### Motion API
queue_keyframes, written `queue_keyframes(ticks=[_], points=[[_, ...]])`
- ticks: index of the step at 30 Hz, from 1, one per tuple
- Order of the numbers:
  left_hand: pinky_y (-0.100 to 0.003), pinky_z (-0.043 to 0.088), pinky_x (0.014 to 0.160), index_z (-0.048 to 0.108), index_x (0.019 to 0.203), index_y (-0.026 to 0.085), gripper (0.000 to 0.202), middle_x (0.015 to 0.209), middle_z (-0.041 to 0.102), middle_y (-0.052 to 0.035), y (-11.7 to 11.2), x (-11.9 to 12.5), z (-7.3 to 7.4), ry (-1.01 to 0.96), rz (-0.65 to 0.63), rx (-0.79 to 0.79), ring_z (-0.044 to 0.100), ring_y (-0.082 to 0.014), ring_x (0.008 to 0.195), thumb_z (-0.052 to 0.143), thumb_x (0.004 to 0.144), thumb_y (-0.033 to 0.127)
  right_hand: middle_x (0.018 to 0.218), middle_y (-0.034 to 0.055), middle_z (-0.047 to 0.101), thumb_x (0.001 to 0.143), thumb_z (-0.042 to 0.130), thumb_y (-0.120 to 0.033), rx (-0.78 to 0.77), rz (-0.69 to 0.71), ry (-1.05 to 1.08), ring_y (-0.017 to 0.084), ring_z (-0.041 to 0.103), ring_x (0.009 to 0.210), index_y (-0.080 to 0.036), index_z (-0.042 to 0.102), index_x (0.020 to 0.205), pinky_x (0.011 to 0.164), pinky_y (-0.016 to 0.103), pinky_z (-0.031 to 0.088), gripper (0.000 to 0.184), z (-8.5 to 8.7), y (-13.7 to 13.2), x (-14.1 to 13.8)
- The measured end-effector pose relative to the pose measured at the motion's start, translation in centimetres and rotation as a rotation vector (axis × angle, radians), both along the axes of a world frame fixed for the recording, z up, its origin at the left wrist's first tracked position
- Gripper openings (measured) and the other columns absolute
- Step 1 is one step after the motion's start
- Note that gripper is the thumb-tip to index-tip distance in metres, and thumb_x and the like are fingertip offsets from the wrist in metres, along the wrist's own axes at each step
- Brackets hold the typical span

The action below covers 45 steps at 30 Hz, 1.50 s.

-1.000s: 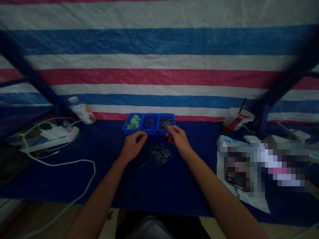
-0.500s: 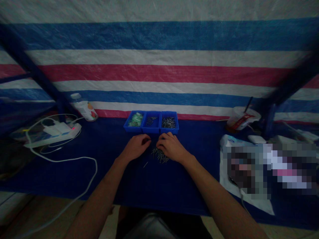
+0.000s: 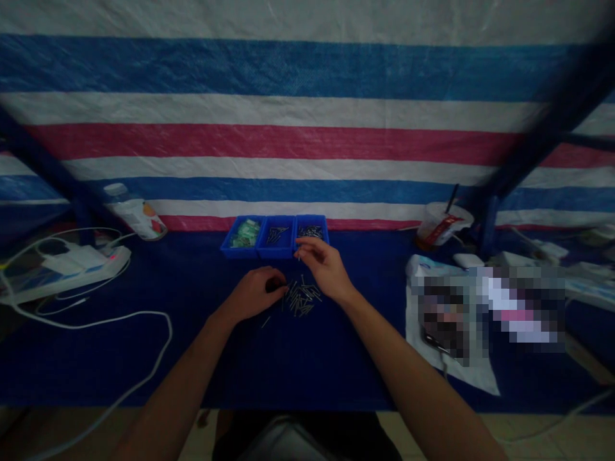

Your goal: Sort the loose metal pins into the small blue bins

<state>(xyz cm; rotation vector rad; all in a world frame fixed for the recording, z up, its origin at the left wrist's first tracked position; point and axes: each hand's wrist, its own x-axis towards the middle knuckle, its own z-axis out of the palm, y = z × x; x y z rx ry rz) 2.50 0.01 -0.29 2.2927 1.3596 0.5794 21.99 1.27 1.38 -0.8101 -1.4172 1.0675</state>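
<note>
A pile of long thin metal screws (image 3: pixel 302 299) lies loose on the blue tabletop (image 3: pixel 307 358). At the pile's left edge is my left hand (image 3: pixel 257 291), thumb and fingers closed together; what is between them is too small to make out. My right hand (image 3: pixel 324 266) is raised just in front of the right bin, its fingertips pinching a small screw (image 3: pixel 299 257). Three joined blue bins stand behind: the left bin (image 3: pixel 229 251) has greenish-clear packets, the middle bin (image 3: pixel 276 251) a few screws, and the right bin (image 3: pixel 325 230) many small screws, partly hidden by my fingers.
A single screw (image 3: pixel 266 322) lies apart, left of the pile. On the left are a power strip (image 3: pixel 103 269), a white cable (image 3: pixel 163 349) and a bottle (image 3: pixel 137 214). To the right stand a plastic cup (image 3: pixel 439 227) and a white bag (image 3: pixel 473 378) under blurred items.
My right hand has lifted off the pile and moved up to the right bin, pinching a screw. The left hand has shifted slightly nearer the pile. The view has turned a little right.
</note>
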Motion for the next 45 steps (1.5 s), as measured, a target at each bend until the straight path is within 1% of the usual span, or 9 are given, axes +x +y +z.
queue_keyframes(ticks=[7,12,15,18,22,29,36,40,45], points=[[-0.029,0.037,0.063,0.053,0.073,0.019,0.026,0.072,0.059,-0.0002,-0.2,0.4,-0.1,0.127,-0.009,0.057,0.054,-0.0164,0.067,0.057,0.088,0.040,0.074,0.0014,0.070,0.075,0.069,-0.045,-0.422,-0.032,0.331,0.013,0.063,0.063,-0.020,0.064,0.078,0.060,0.025,0.041,0.026,0.7,0.4,1.0],[-0.030,0.033,0.064,0.046,0.066,0.019,0.036,0.067,0.056,0.0000,-0.4,0.6,0.0,0.260,-0.028,0.107,0.052,-0.0167,0.065,0.050,0.092,0.043,0.043,-0.0067,0.045,0.073,0.066,-0.038,-0.562,-0.186,0.344,0.010,0.047,0.043,-0.021,0.051,0.059,0.046,0.024,0.031,0.027,-0.2,1.4,1.7],[-0.032,0.033,0.067,0.048,0.066,0.019,0.036,0.067,0.057,0.0001,-0.4,0.7,0.0,0.283,-0.040,0.107,0.053,-0.0170,0.066,0.048,0.093,0.044,0.043,-0.0072,0.044,0.076,0.062,-0.037,-0.602,-0.249,0.314,0.009,0.043,0.040,-0.021,0.051,0.061,0.044,0.024,0.028,0.025,-0.4,1.7,1.8],[-0.033,0.034,0.069,0.050,0.066,0.019,0.036,0.069,0.059,-0.0006,-0.4,0.7,0.0,0.306,-0.049,0.120,0.055,-0.0176,0.068,0.047,0.093,0.042,0.055,-0.0041,0.058,0.079,0.062,-0.041,-0.610,-0.245,0.274,0.009,0.050,0.044,-0.020,0.058,0.075,0.045,0.023,0.028,0.022,-0.2,1.4,1.8],[-0.033,0.036,0.071,0.053,0.067,0.019,0.034,0.071,0.062,-0.0020,-0.5,0.8,0.2,0.339,-0.063,0.128,0.056,-0.0181,0.069,0.047,0.093,0.039,0.072,-0.0016,0.067,0.078,0.063,-0.044,-0.589,-0.212,0.215,0.009,0.054,0.047,-0.021,0.060,0.088,0.045,0.023,0.027,0.026,0.2,0.9,1.7],[-0.035,0.039,0.071,0.059,0.068,0.019,0.029,0.074,0.065,-0.0049,-0.4,0.8,0.3,0.349,-0.061,0.104,0.059,-0.0204,0.071,0.047,0.090,0.034,0.065,-0.0020,0.062,0.080,0.060,-0.036,-0.382,-0.152,-0.033,0.009,0.049,0.049,-0.020,0.063,0.077,0.050,0.025,0.035,0.017,0.1,0.4,0.6],[-0.031,0.036,0.061,0.060,0.063,0.019,0.023,0.068,0.065,-0.0045,-0.4,0.7,0.4,0.258,-0.012,0.081,0.057,-0.0186,0.062,0.050,0.082,0.028,0.064,-0.0016,0.063,0.082,0.060,-0.032,-0.278,-0.141,-0.172,0.012,0.051,0.052,-0.021,0.066,0.081,0.053,0.026,0.038,0.012,-0.9,0.5,-0.1],[-0.028,0.033,0.056,0.060,0.059,0.019,0.024,0.059,0.061,-0.0015,-0.3,0.6,0.3,0.076,0.095,0.048,0.053,-0.0153,0.056,0.050,0.079,0.027,0.065,-0.0017,0.063,0.085,0.059,-0.031,-0.115,-0.156,-0.310,0.013,0.054,0.059,-0.022,0.067,0.078,0.059,0.027,0.038,0.014,-0.8,-0.1,0.0],[-0.026,0.038,0.057,0.064,0.062,0.018,0.029,0.057,0.059,0.0010,0.1,0.4,0.4,-0.341,0.322,0.032,0.052,-0.0149,0.058,0.052,0.079,0.038,0.073,0.0008,0.066,0.084,0.066,-0.043,0.147,-0.020,-0.609,0.015,0.054,0.065,-0.023,0.070,0.078,0.061,0.028,0.035,0.021,-0.5,-1.4,-0.4]])
